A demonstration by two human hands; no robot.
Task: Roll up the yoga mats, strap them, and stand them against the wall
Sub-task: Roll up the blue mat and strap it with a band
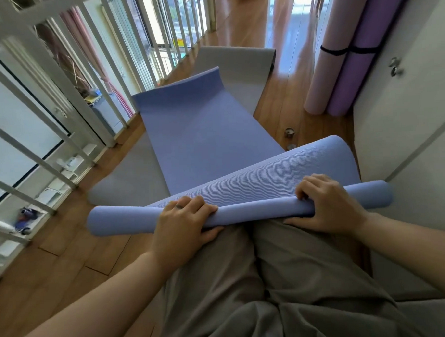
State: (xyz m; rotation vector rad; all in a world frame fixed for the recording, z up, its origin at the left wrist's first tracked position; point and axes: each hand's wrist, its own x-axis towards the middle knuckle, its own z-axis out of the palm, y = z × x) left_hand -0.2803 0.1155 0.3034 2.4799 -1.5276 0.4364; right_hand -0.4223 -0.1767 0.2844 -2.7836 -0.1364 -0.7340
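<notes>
Blue mat, near end rolled, L hand & R hand fingers curled round roll.

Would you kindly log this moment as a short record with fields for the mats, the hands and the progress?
blue mat: near end wound into a thin roll, the rest lying flat
left hand: grips the roll left of its middle
right hand: grips the roll right of its middle
grey mat: unrolled on the wooden floor, under the blue mat
purple rolled mats: two, with a black strap, standing against the wall
progress: blue mat partly rolled, not yet strapped
</notes>
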